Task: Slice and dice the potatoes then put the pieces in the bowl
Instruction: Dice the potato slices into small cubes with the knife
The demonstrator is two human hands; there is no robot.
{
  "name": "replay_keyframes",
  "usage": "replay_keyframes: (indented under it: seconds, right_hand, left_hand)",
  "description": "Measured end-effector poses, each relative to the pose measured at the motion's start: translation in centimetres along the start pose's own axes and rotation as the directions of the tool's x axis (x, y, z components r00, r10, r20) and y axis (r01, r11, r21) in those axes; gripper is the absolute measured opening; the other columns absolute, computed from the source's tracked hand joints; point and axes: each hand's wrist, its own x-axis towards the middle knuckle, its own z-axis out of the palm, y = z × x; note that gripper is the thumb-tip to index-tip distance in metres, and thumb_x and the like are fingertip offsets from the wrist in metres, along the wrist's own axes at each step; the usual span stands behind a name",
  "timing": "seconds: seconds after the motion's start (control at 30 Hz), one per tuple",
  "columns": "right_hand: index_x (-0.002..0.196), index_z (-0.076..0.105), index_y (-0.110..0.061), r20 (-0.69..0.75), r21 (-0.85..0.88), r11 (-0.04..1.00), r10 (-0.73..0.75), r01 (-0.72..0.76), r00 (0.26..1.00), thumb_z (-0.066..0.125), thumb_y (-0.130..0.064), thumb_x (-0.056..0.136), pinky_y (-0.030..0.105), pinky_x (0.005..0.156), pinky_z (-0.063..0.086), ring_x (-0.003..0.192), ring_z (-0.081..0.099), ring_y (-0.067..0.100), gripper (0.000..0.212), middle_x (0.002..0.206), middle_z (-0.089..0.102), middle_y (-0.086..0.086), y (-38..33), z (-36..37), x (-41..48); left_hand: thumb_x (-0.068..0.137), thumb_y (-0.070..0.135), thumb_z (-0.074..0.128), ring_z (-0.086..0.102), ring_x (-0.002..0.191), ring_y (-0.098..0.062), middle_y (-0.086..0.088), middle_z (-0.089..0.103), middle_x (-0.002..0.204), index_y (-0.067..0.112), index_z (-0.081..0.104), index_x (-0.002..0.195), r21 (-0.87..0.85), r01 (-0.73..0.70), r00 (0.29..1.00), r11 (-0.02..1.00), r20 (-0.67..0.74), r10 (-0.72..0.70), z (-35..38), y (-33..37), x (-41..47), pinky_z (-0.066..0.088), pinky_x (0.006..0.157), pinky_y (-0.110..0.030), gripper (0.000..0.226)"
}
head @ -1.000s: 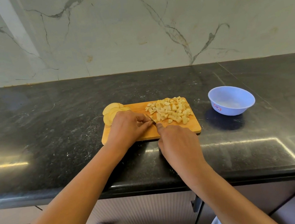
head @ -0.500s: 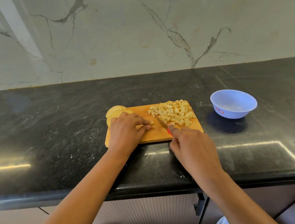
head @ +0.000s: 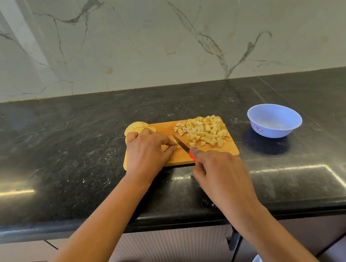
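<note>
Dicing time: left hand curls its fingers to pinch a potato piece, right hand grips the knife; next, I think, chop down

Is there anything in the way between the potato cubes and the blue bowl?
Nothing that I can see. The potato cubes lie on the cutting board, the blue bowl stands to their right, and only bare black counter lies between.

I log: cutting board, matt wood; counter, polished black stone, glossy; wall, smooth veined marble; bowl, smooth blue plastic; knife, bare metal blade with red plastic handle.
</note>
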Motion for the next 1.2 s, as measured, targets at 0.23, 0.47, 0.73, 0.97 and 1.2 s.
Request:
replay_keyframes:
  seconds: [0.23, 0.47, 0.73, 0.97, 1.2]
  right_hand:
    - [0.146, 0.033, -0.029, 0.007, -0.015, 1.000, -0.020, 0.020, 1.000, 0.036, -0.032, 0.100, 0.022, 0.063, 0.039, 0.083, 0.056, 0.011, 0.046, 0.099, 0.061, -0.006, -0.2, 0.5, 0.4]
    - [0.146, 0.034, -0.028, 0.018, -0.026, 0.998, -0.050, 0.051, 0.999, 0.036, -0.030, 0.100, 0.023, 0.063, 0.039, 0.082, 0.055, 0.011, 0.046, 0.096, 0.060, -0.006, -0.1, 0.9, 0.8]
    - [0.149, 0.023, -0.023, 0.117, -0.160, 0.982, -0.084, 0.102, 0.990, 0.033, -0.029, 0.101, 0.026, 0.058, 0.031, 0.074, 0.042, 0.013, 0.049, 0.086, 0.042, -0.004, -0.2, 1.4, 1.2]
    - [0.132, 0.056, -0.021, 0.015, -0.261, 0.964, -0.043, 0.045, 0.999, 0.067, -0.029, 0.084, 0.020, 0.040, 0.014, 0.051, 0.036, 0.011, 0.049, 0.073, 0.057, -0.004, 0.6, 0.8, 0.0]
    - [0.125, 0.063, -0.020, -0.058, -0.295, 0.954, -0.083, 0.062, 0.995, 0.068, -0.023, 0.083, 0.020, 0.039, 0.016, 0.046, 0.034, 0.012, 0.042, 0.072, 0.058, -0.002, 2.9, 1.3, 1.9]
  left_hand:
    - [0.084, 0.042, 0.067, 0.055, 0.096, -0.017, 0.000, 0.065, 0.096, 0.030, 0.076, 0.095, 0.002, -0.020, 1.000, 1.000, -0.006, 0.020, 0.0, 0.1, 0.2, 0.027, 0.090, -0.034, 0.018]
    - [0.079, 0.035, 0.074, 0.054, 0.087, -0.022, -0.004, 0.060, 0.086, 0.024, 0.077, 0.088, -0.046, -0.049, 0.999, 0.998, -0.007, 0.048, 0.4, -0.3, 0.5, 0.026, 0.078, -0.029, 0.014]
    - [0.079, 0.033, 0.075, 0.054, 0.086, -0.022, -0.004, 0.060, 0.086, 0.025, 0.077, 0.088, -0.115, -0.014, 1.000, 0.993, 0.016, 0.016, 0.5, -0.5, 0.5, 0.031, 0.080, -0.030, 0.012]
    - [0.084, 0.034, 0.070, 0.057, 0.093, -0.017, 0.001, 0.066, 0.094, 0.026, 0.073, 0.100, -0.131, 0.037, 0.997, 0.991, 0.066, -0.029, 0.1, -0.3, 0.2, 0.041, 0.092, -0.037, 0.018]
    - [0.086, 0.031, 0.068, 0.064, 0.091, -0.014, 0.006, 0.072, 0.094, 0.025, 0.071, 0.105, -0.154, 0.035, 0.995, 0.988, 0.096, -0.020, 0.6, 0.0, 1.1, 0.047, 0.091, -0.040, 0.020]
